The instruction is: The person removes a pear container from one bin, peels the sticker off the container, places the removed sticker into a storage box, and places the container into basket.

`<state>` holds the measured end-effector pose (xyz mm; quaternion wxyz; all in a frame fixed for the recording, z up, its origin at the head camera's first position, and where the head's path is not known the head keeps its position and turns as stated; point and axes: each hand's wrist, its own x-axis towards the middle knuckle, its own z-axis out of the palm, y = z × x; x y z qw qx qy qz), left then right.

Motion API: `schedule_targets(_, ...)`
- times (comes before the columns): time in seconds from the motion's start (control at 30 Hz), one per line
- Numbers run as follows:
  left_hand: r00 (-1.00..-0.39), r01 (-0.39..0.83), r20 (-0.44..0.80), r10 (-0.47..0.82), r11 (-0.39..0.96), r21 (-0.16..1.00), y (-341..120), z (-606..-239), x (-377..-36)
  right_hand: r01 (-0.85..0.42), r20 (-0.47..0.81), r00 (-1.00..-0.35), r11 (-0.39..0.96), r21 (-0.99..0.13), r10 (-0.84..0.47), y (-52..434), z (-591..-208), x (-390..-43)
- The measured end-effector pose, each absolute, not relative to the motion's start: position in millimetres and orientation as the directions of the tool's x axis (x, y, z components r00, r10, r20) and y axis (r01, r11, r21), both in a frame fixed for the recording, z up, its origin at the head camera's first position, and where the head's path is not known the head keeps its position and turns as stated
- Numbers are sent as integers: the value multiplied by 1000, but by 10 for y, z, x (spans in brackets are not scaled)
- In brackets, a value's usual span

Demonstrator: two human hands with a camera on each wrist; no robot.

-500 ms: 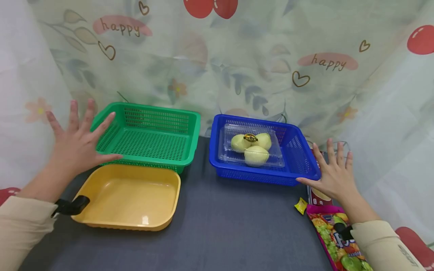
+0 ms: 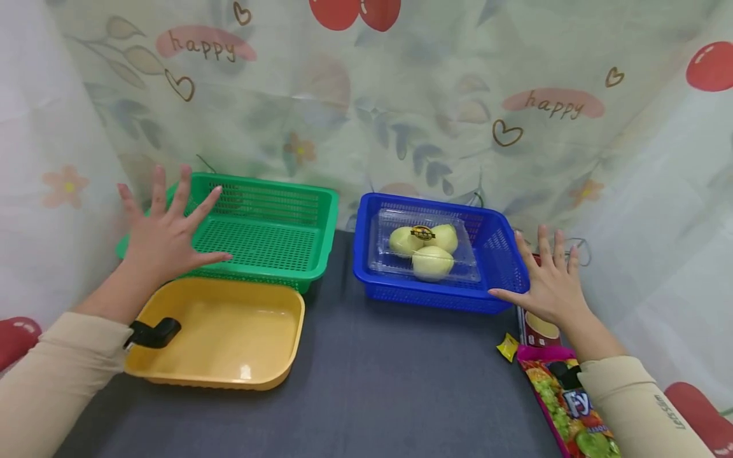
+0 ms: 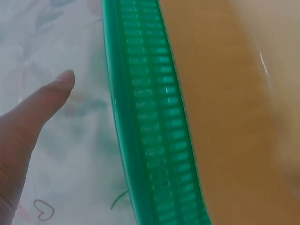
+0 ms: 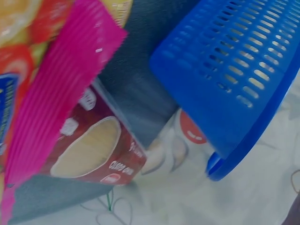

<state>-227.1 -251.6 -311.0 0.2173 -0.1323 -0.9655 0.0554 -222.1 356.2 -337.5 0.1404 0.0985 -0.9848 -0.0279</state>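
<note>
My left hand [image 2: 166,238], fingers spread and holding nothing, is raised over the left end of the green basket [image 2: 321,254]. Its thumb shows in the left wrist view beside the green rim. Below its wrist sits a yellow tray [image 2: 229,337]. My right hand [image 2: 552,286] is spread too, holding nothing, with its thumb overlapping the right corner of the blue basket [image 2: 435,299]. In that basket lies a clear plastic box [image 2: 395,267] with three pale round fruits [image 2: 433,262] and a dark label on the lid.
At the right, a pink-edged snack bag [image 2: 572,401] lies partly under my right sleeve. Beyond it is a dark red packet [image 4: 93,150], and a small yellow wrapped piece [image 2: 507,347] lies beside them. A printed curtain [image 2: 366,95] hangs behind the baskets on the grey table [image 2: 378,381].
My left hand has moved right, further over the green basket. My right hand has shifted slightly left and up, toward the blue basket. Both stay spread; the baskets have not moved.
</note>
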Motion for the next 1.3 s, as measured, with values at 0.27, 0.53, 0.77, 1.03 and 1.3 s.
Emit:
schedule_targets(0.27, -864, 269, 398, 309, 951, -155, -2355, -3189, -2411, -192, 272, -941, 980, 54, -199, 3467, -3400, -2339)
schedule_targets(0.53, -859, 261, 411, 304, 952, -158, -2197, -3201, -2499, -186, 266, -945, 981, 46, -192, 3411, -3422, -2430)
schedule_targets(0.77, -866, 259, 416, 279, 960, -104, -2065, -3219, -2594, -168, 253, -952, 985, 44, -174, 3375, -3436, -2548)
schedule_targets(1.03, -880, 282, 394, 265, 959, -16, -1859, -3224, -2742, -151, 213, -966, 989, 8, -149, 3334, -3397, -2672)
schedule_targets(1.3, -896, 320, 355, 266, 942, 102, -1544, -3201, -2867, -108, 135, -986, 990, -90, -95, 3254, -3329, -2776)
